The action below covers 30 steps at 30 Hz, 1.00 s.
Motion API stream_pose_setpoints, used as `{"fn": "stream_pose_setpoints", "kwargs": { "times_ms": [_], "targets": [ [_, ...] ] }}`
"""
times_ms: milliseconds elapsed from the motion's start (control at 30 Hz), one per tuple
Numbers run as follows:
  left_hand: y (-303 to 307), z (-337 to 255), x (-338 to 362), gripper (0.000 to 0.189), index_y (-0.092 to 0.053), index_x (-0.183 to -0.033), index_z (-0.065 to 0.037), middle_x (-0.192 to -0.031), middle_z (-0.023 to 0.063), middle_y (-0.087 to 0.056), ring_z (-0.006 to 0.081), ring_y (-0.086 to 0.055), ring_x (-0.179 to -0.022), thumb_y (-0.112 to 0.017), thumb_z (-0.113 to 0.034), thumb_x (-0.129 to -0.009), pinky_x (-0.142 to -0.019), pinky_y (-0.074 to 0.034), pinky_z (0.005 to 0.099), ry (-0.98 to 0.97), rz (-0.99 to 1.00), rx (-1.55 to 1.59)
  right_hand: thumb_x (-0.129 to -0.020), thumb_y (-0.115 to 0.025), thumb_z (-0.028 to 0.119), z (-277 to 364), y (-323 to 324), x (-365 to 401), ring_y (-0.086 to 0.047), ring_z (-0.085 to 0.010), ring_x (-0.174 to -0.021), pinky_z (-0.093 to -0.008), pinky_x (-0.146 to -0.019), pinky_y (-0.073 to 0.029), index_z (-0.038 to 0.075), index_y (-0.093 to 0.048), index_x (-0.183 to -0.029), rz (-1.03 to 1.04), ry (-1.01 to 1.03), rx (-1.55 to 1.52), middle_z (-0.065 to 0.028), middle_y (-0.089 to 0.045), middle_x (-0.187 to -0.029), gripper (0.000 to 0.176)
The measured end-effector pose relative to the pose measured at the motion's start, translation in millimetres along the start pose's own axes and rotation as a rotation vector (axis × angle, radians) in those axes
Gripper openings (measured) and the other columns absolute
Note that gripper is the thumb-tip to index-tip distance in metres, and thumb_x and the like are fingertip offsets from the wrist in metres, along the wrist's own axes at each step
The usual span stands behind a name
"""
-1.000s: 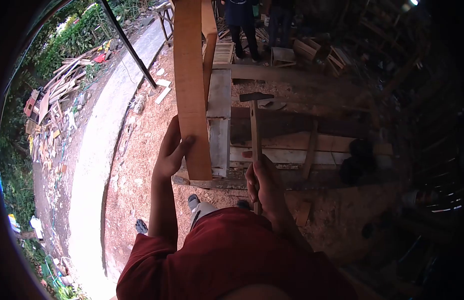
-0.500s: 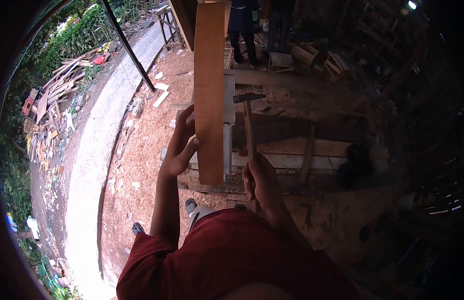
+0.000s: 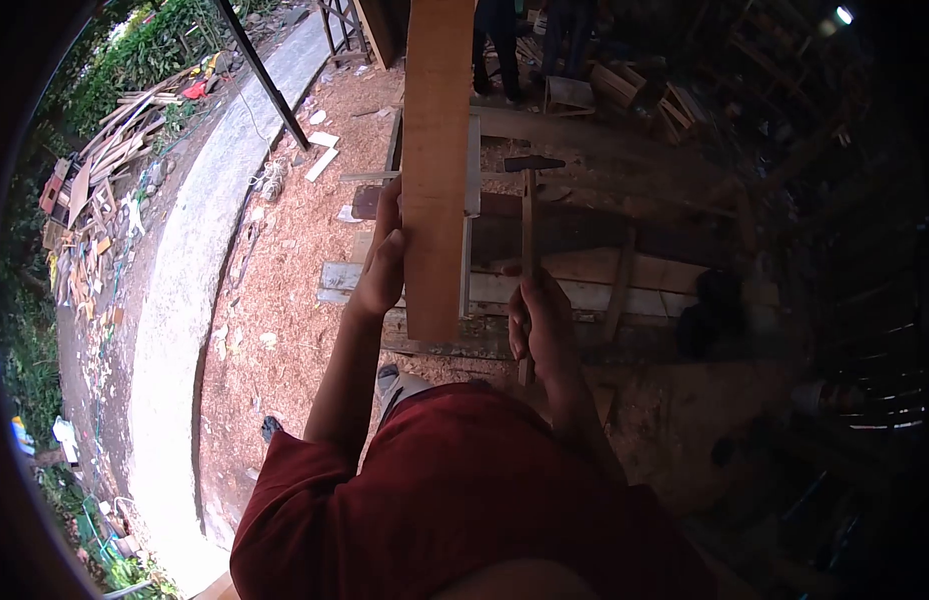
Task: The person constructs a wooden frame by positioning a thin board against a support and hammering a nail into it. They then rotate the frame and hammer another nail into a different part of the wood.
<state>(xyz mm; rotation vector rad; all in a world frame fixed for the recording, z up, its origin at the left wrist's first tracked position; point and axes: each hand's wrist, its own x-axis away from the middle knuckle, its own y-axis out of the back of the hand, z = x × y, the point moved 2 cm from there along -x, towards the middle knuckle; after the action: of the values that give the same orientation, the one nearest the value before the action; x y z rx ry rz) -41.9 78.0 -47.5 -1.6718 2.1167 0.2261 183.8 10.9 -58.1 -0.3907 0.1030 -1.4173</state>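
Left hand (image 3: 383, 262) gripping upright plank (image 3: 437, 170) edge, right hand (image 3: 541, 322) fisted round hammer (image 3: 530, 215) handle

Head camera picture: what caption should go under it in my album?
Left hand holds a long wooden board while the right hand grips a hammer above sawdust-strewn ground.

Open-sided carpentry workshop. Ground (image 3: 285, 250) covered in sawdust and shavings; scrap-wood pile (image 3: 105, 170) beside the concrete path (image 3: 185, 300); rough pallet frame (image 3: 585, 292) of planks; wooden crates (image 3: 615, 90) at the back with two people (image 3: 497, 45) standing by them. Up front a long board (image 3: 440, 150) and hammer (image 3: 530, 215). Dark shaded side on the right, greenery (image 3: 145, 50) beyond the path.
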Motion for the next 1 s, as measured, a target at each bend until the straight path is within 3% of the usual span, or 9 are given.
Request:
{"fn": "stream_pose_setpoints", "kwargs": {
  "times_ms": [167, 300, 433, 533, 700, 867, 900, 933, 1000],
  "targets": [
    [27, 14, 16, 0.099, -0.026, -0.157, 0.002, -0.150, 0.0166, -0.045, 0.0257, -0.046, -0.136, -0.044, -0.074, -0.096, -0.112, -0.039, 0.0408, 0.017, -0.235, 0.267, -0.107, -0.056, 0.035, -67, -11, -40, -0.042, -0.0085, -0.037, -0.0268, -0.035, -0.036, 0.005, -0.055, -0.107, -0.068, -0.032, 0.118, 0.0012, -0.049, -0.069, 0.030],
    [61, 17, 26, 0.100, -0.031, -0.155, 0.002, -0.144, 0.0153, -0.051, 0.0243, -0.052, -0.129, -0.047, -0.075, -0.094, -0.108, -0.043, 0.0389, 0.034, -0.233, 0.363, -0.100, -0.067, 0.035, -151, -15, -95, -0.057, -0.0165, -0.051, -0.0345, -0.049, -0.046, 0.003, -0.057, -0.101, -0.215, -0.008, 0.398, -0.0059, -0.058, -0.074, 0.034],
    [90, 16, 35, 0.091, -0.037, -0.151, 0.003, -0.136, 0.0147, -0.056, 0.0238, -0.056, -0.123, -0.056, -0.066, -0.094, -0.105, -0.045, 0.0383, 0.059, -0.226, 0.306, -0.090, -0.078, 0.044, -222, -20, -136, -0.068, -0.0308, -0.079, -0.0445, -0.074, -0.053, -0.002, -0.060, -0.099, -0.298, 0.067, 0.711, -0.0158, -0.067, -0.086, 0.049],
    [108, 17, 40, 0.085, -0.040, -0.148, 0.003, -0.134, 0.0153, -0.057, 0.0240, -0.057, -0.122, -0.061, -0.057, -0.092, -0.102, -0.047, 0.0383, 0.105, -0.225, 0.327, -0.089, -0.080, 0.033, -243, -41, -142, -0.059, -0.0181, -0.073, -0.0373, -0.068, -0.049, 0.006, -0.056, -0.090, -0.391, -0.051, 0.654, -0.0042, -0.059, -0.078, 0.036],
    [158, 51, 70, 0.083, -0.037, -0.149, 0.000, -0.136, 0.0168, -0.055, 0.0280, -0.060, -0.119, -0.065, -0.053, -0.092, -0.099, -0.051, 0.0404, 0.190, -0.348, 0.521, -0.087, -0.081, 0.026, -238, -75, -142, -0.063, -0.0234, -0.082, -0.0400, -0.076, -0.050, 0.002, -0.058, -0.101, -0.490, -0.058, 0.440, -0.0086, -0.064, -0.089, 0.036],
    [224, 76, 107, 0.070, -0.037, -0.152, -0.006, -0.145, 0.0185, -0.052, 0.0360, -0.059, -0.125, -0.061, -0.043, -0.098, -0.104, -0.052, 0.0495, 0.103, -0.190, 0.990, -0.088, -0.078, 0.019, -256, -103, -132, -0.065, -0.0246, -0.085, -0.0410, -0.078, -0.051, 0.001, -0.058, -0.105, -0.562, -0.029, 0.493, -0.0108, -0.065, -0.092, 0.033],
    [266, 133, 145, 0.072, -0.036, -0.154, -0.006, -0.150, 0.0190, -0.049, 0.0386, -0.056, -0.130, -0.060, -0.043, -0.098, -0.107, -0.050, 0.0519, 0.245, -0.366, 0.994, -0.088, -0.079, 0.020, -261, -111, -128, -0.065, -0.0248, -0.084, -0.0410, -0.077, -0.051, 0.001, -0.058, -0.105, -0.565, -0.035, 0.435, -0.0108, -0.065, -0.091, 0.033],
    [283, 135, 154, 0.076, -0.033, -0.156, -0.004, -0.151, 0.0206, -0.048, 0.0387, -0.055, -0.132, -0.060, -0.045, -0.098, -0.109, -0.048, 0.0526, 0.203, -0.372, 0.894, -0.087, -0.079, 0.020, -266, -119, -124, -0.065, -0.0249, -0.083, -0.0411, -0.076, -0.051, 0.001, -0.058, -0.104, -0.565, -0.038, 0.378, -0.0107, -0.066, -0.090, 0.033],
    [266, 67, 117, 0.081, -0.030, -0.155, 0.003, -0.149, 0.0229, -0.047, 0.0367, -0.055, -0.131, -0.060, -0.046, -0.098, -0.108, -0.049, 0.0507, 0.193, 0.060, 1.178, -0.087, -0.079, 0.021, -272, -134, -119, -0.065, -0.0249, -0.079, -0.0409, -0.074, -0.051, 0.002, -0.058, -0.101, -0.624, 0.002, 0.357, -0.0100, -0.064, -0.085, 0.032]
  ]
}}
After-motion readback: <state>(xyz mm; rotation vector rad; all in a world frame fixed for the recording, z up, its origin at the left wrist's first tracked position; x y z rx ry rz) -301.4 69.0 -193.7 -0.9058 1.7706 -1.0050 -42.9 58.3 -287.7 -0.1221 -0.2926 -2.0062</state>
